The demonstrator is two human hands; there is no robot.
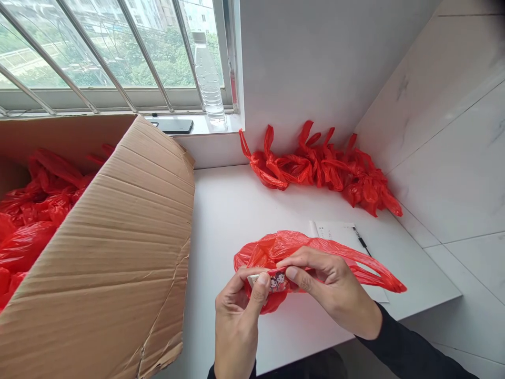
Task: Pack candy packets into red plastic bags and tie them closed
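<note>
Both my hands meet just above the white table, near its front edge. My left hand pinches a small red box with a cartoon couple printed on it, thumb and fingers closed on its left end. My right hand is closed on the box's right end and on the edge of a red plastic bag. The bag bunches up behind the fingers. Its handles trail off to the right over a white sheet of paper.
A large open cardboard box full of red bags fills the left side. Several knotted red bags lie along the back wall. A pen rests on the paper. On the window sill stand a water bottle and a dark phone.
</note>
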